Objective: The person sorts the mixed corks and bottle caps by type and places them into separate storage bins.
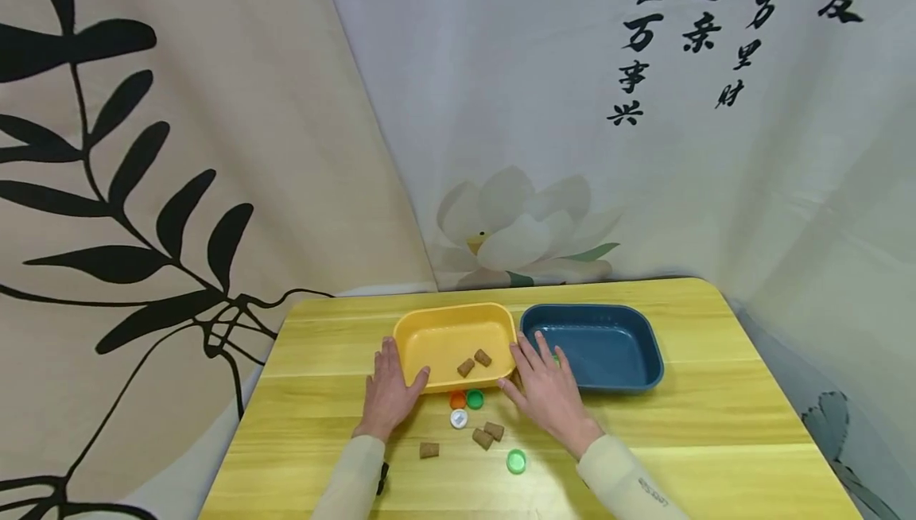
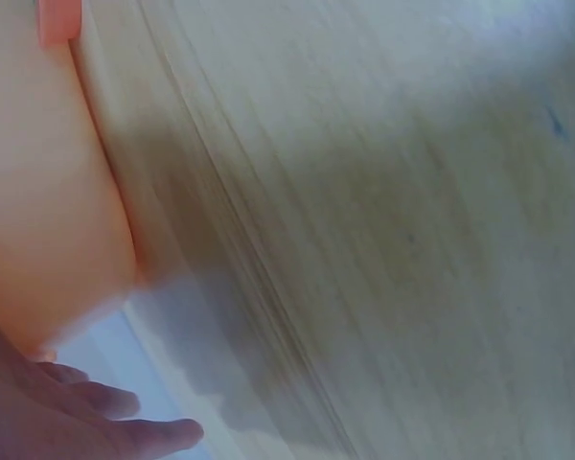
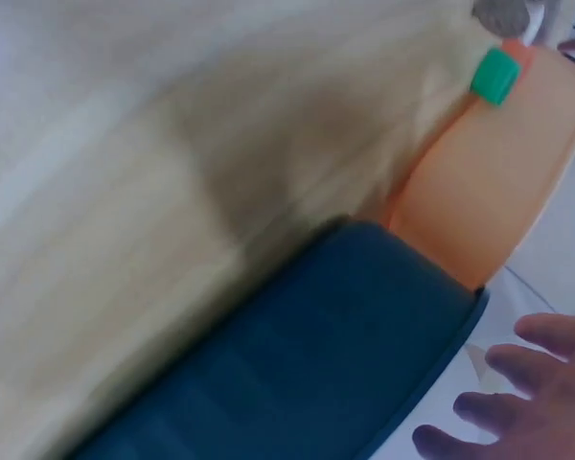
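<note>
Corks (image 1: 494, 430), caps (image 1: 475, 399) nr yellow tray (image 1: 432, 345); blue tray (image 1: 608, 353) by R hand (image 1: 548, 391)

There are two trays (image 1: 429, 341), at least five corks (image 1: 483, 439) and at least four caps (image 1: 516, 461).

1. From where I stand, a grip could pass along the surface's (image 1: 730, 432) left edge, outside the left grip (image 1: 389, 394).
2. The yellow tray (image 1: 435, 341) and blue tray (image 1: 608, 349) sit side by side toward the far edge, with hardly a gap; the right grip (image 1: 549, 393) blocks there.
3. Corks (image 1: 483, 438) and caps (image 1: 516, 461) clutter the yellow tray's near side.
4. Right of the blue tray, there's room to the right edge.
</note>
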Available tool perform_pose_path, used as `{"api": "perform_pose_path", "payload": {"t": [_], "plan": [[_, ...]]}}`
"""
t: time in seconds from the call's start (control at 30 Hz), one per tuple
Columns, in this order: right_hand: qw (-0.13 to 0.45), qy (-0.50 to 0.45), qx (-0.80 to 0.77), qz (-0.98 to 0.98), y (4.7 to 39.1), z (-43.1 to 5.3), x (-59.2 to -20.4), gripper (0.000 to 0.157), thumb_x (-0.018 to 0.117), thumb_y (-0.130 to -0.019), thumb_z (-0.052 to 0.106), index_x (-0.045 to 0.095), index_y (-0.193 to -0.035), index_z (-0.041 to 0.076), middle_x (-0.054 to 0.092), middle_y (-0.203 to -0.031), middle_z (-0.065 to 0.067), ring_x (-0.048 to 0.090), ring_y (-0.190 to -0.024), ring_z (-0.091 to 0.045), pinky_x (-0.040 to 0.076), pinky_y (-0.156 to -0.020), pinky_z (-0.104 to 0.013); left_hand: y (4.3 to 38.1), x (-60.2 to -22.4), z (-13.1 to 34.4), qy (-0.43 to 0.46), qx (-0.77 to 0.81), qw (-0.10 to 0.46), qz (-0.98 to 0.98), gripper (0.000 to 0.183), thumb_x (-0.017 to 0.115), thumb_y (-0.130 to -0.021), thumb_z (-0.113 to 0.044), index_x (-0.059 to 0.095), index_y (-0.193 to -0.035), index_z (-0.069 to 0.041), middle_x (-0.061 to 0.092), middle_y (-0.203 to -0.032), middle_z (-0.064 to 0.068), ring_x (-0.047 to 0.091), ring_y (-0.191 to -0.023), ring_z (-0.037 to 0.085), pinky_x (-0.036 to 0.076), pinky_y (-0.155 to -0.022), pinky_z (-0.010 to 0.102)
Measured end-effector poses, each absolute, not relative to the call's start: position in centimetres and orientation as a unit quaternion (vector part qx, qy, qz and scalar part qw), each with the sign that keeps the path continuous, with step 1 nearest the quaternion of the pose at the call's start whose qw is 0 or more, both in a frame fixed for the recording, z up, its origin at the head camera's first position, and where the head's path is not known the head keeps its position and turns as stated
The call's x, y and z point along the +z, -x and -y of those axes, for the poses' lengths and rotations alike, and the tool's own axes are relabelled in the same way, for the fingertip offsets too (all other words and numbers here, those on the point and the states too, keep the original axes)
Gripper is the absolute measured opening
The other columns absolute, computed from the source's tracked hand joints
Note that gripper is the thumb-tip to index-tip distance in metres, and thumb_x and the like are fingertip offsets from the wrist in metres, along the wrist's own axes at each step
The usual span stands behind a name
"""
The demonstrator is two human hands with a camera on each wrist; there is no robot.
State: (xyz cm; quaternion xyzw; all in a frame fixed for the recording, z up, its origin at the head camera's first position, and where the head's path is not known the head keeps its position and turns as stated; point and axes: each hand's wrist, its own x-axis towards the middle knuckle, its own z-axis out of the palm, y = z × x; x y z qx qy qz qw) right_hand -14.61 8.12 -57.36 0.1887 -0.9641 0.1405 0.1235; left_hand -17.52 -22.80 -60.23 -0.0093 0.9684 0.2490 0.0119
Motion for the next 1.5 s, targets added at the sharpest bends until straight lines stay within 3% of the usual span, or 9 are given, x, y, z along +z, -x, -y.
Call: {"api": "perform_pose_path", "payload": {"t": [0.17,0.5,0.73,0.97,1.23,1.5], "plan": [[0.081,-0.193,0.111,0.972,14.1,-7.8,-58.0,0.078,0.045,-0.103,0.064,0.045,-0.157,0.007,0.035,-0.166,-0.011,0.029,-0.153,-0.04,0.031,-0.115,-0.069,17.5,-60.2,22.9,0.015,0.246,0.01,-0.969,0.106,0.049,-0.1,-0.067,0.0,-0.164,0.001,0.003,-0.172,0.02,0.012,-0.156,0.046,0.02,-0.117,0.073],[0.07,-0.192,0.109,0.973,13.8,-7.8,-58.9,0.079,0.048,-0.103,0.064,0.044,-0.157,0.006,0.034,-0.166,-0.009,0.028,-0.154,-0.037,0.028,-0.116,-0.069,16.6,-60.0,22.9,-0.002,0.262,-0.026,-0.965,0.101,0.045,-0.101,-0.068,0.001,-0.166,-0.005,-0.006,-0.173,0.018,0.008,-0.156,0.048,0.016,-0.116,0.076],[0.066,-0.192,0.111,0.973,13.6,-8.1,-59.3,0.078,0.048,-0.103,0.062,0.043,-0.158,0.007,0.032,-0.167,-0.009,0.025,-0.155,-0.036,0.027,-0.116,-0.07,14.2,-60.0,23.7,-0.049,0.246,-0.075,-0.965,0.098,0.053,-0.1,-0.064,0.013,-0.165,-0.003,0.006,-0.172,0.021,0.013,-0.155,0.046,0.021,-0.117,0.073],[0.062,-0.189,0.11,0.974,13.6,-8.3,-59.4,0.077,0.046,-0.104,0.061,0.043,-0.158,0.007,0.031,-0.168,-0.009,0.024,-0.155,-0.037,0.026,-0.117,-0.07,11.4,-59.5,23.6,-0.066,0.232,-0.099,-0.965,0.097,0.062,-0.097,-0.059,0.02,-0.164,-0.003,0.003,-0.172,0.02,0.013,-0.156,0.045,0.021,-0.119,0.069],[0.071,-0.191,0.113,0.973,13.6,-8.3,-59.2,0.075,0.049,-0.104,0.059,0.044,-0.157,0.007,0.033,-0.167,-0.01,0.025,-0.155,-0.038,0.027,-0.116,-0.07,8.5,-59.6,22.4,-0.107,0.21,-0.145,-0.961,0.089,0.074,-0.091,-0.05,0.036,-0.16,-0.007,0.018,-0.169,0.024,0.024,-0.151,0.05,0.028,-0.113,0.073],[0.067,-0.19,0.12,0.972,13.6,-8.1,-59.3,0.075,0.049,-0.104,0.059,0.043,-0.158,0.007,0.031,-0.168,-0.009,0.025,-0.155,-0.038,0.026,-0.117,-0.07,6.9,-59.8,22.1,-0.181,0.163,-0.163,-0.956,0.077,0.076,-0.088,-0.053,0.054,-0.15,-0.013,0.037,-0.162,0.021,0.036,-0.145,0.05,0.036,-0.107,0.074]]}}
